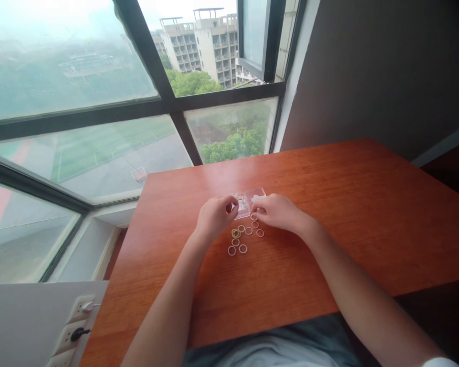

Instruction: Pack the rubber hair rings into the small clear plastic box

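Observation:
A small clear plastic box (245,203) lies on the table with its lid folded back, and small pieces I cannot make out show inside. At its left side is my left hand (217,214), thumb and fingers curled into a pinch; whatever is between them is too small to name. My right hand (277,211) is at the box's right side, its fingertips closed at a small pale ring (253,217). Nearer to me, several thin white and yellowish rings (243,248) lie loosely scattered, with some yellowish ones (236,233) overlapping.
The brown wooden table (367,219) stretches away to the right. Behind it are dark-framed windows (222,97), one pane swung outward, and a grey wall (367,76). Wall sockets (71,326) with plugs sit at the lower left, beyond the table edge.

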